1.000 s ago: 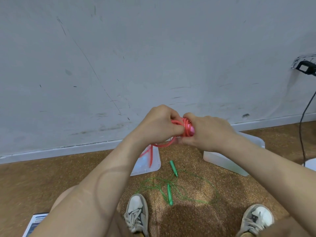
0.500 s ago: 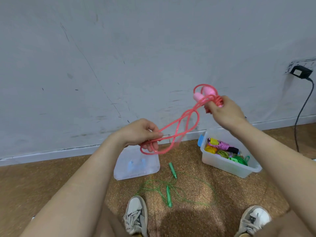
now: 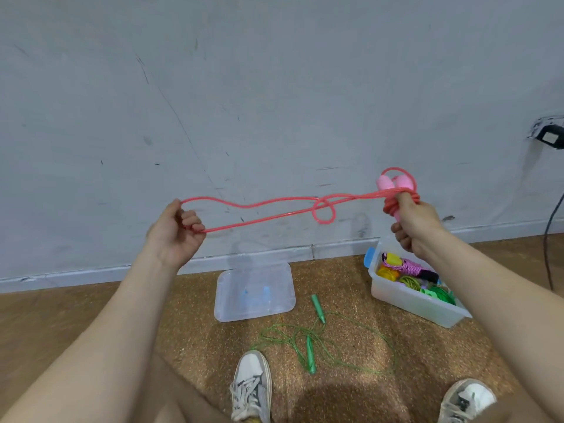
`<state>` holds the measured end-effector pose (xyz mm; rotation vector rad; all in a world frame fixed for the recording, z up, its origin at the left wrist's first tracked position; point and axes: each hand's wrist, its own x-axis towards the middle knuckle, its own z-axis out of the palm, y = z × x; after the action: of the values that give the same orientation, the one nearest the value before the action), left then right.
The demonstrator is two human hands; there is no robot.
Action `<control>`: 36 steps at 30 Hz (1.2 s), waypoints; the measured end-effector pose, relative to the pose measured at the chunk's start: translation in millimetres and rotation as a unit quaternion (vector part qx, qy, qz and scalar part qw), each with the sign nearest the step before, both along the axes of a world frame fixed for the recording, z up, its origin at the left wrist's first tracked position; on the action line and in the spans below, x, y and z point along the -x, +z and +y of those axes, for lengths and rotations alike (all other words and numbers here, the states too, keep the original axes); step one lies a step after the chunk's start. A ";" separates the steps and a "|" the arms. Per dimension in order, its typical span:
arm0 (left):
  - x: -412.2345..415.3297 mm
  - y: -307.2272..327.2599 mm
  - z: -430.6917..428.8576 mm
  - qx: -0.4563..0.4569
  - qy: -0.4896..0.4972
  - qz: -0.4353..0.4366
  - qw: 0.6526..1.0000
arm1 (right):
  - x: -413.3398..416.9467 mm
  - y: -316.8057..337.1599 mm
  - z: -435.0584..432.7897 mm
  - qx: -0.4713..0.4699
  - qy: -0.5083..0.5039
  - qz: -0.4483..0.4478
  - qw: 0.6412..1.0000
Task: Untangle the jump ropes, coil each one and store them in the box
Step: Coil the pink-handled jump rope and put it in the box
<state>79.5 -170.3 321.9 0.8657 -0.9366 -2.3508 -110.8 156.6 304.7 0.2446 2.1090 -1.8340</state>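
A pink jump rope (image 3: 268,206) stretches in the air between my two hands, with a small loop knotted in it right of the middle. My right hand (image 3: 412,227) grips both pink handles and a few coils of the rope, above the box. My left hand (image 3: 177,230) has its fingers curled round the looped far end of the rope. A green jump rope (image 3: 311,346) lies tangled on the floor between my shoes. The clear plastic box (image 3: 409,303) stands at the right and holds several coiled ropes.
The box's clear lid (image 3: 253,291) lies flat on the cork floor near the wall. My two white shoes (image 3: 250,389) are at the bottom edge. A black cable (image 3: 549,239) hangs from a wall socket at far right.
My hands have drawn apart, left hand going left and up, right hand staying up at right. The pink rope went from a bunched coil to a long taut double strand.
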 end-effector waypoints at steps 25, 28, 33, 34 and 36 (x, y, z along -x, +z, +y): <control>-16.4 -75.6 -5.5 0.505 -0.335 -0.609 0.512 | -16.1 16.0 -29.6 -0.268 0.163 0.326 0.892; 14.4 -59.3 36.5 0.633 -0.331 -0.467 0.521 | -36.4 30.1 -39.4 -0.336 0.221 0.399 0.824; 37.1 9.2 158.5 0.343 -0.343 -0.064 0.872 | -52.6 34.4 -47.8 -0.386 0.243 0.466 0.758; 36.9 16.8 169.4 0.273 -0.371 -0.033 0.887 | -53.0 37.0 -46.8 -0.396 0.239 0.474 0.749; 33.8 21.0 176.9 0.245 -0.397 -0.041 0.884 | -52.2 39.3 -43.8 -0.412 0.232 0.476 0.742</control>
<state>45.7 6.6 342.9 0.3981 -2.1240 -2.4753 -58.6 112.8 343.9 -1.1745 3.1031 -0.5924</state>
